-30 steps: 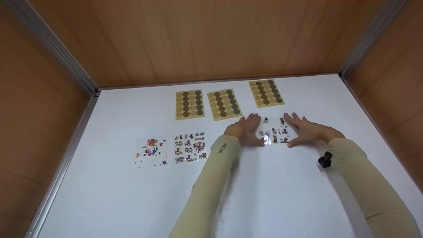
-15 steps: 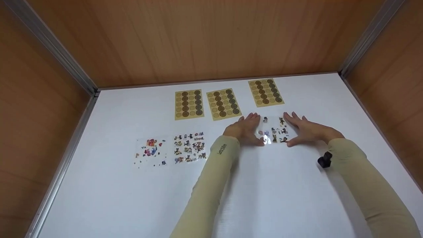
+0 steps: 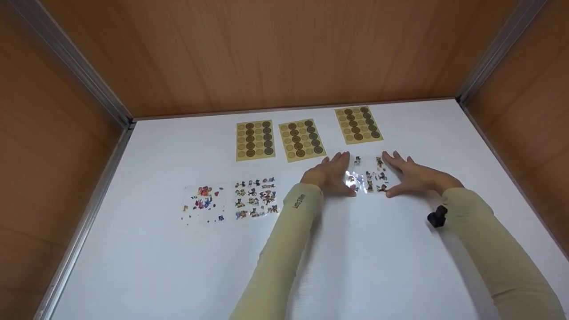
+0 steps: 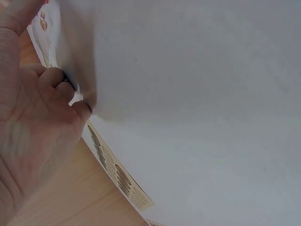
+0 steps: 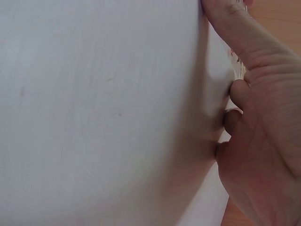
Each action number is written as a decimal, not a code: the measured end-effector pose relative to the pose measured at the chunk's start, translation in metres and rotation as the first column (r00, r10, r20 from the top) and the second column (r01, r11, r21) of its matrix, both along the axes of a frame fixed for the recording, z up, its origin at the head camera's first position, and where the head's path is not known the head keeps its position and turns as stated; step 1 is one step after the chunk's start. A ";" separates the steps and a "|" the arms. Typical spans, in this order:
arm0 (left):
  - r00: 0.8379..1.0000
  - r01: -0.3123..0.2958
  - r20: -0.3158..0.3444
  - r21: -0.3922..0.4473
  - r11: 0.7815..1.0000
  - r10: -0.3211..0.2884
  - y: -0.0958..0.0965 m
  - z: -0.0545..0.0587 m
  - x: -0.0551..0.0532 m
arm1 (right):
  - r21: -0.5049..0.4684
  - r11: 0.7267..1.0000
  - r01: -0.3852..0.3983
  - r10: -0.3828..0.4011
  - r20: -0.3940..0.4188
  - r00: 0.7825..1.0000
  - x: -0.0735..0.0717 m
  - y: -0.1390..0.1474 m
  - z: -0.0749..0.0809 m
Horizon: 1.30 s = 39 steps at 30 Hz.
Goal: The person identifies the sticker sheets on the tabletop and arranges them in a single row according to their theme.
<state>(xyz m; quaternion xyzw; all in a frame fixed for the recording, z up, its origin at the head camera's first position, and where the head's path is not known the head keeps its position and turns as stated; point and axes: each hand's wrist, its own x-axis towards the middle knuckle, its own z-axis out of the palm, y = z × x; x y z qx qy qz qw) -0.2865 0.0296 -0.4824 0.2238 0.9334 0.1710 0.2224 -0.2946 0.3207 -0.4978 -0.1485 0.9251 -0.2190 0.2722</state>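
A clear sticker sheet [image 3: 370, 180] printed with small cartoon figures lies on the white table, right of centre in the head view. At its left edge, my left hand [image 3: 331, 174] rests with fingers stretched forward and thumb apart. My right hand [image 3: 411, 174] mirrors it at the right edge, fingertips and thumb touching down by the sheet. Bright glare covers the sheet's lower left part. Up close, the left wrist view has the left hand [image 4: 42, 108] with fingertips down on the table, and the right wrist view has the right hand [image 5: 263, 108] in a like pose.
Two more clear sticker sheets, one with colourful bits [image 3: 204, 203] and one with rows of figures [image 3: 255, 198], lie side by side to the left. Three tan sheets of round stickers [image 3: 255, 140] line the back. Wooden walls [image 3: 284, 58] enclose the table.
Both hands stay in place at the sheet's edges. The glare on the sheet's lower left part has grown larger.
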 end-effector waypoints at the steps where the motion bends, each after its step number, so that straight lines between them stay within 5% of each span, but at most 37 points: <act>1: 1.000 -0.002 0.003 0.002 1.000 0.002 0.000 0.000 0.000 | 0.000 1.000 0.000 0.000 -0.001 1.000 0.000 0.000 -0.001; 32: 0.997 -0.077 0.020 0.037 0.996 0.077 0.002 0.000 0.008 | -0.012 1.000 -0.021 0.021 -0.069 0.997 0.006 0.002 -0.004; 39: 0.994 -0.106 0.000 0.018 0.994 0.106 0.007 0.003 0.008 | -0.026 0.997 -0.077 0.076 -0.048 0.996 0.001 0.000 0.003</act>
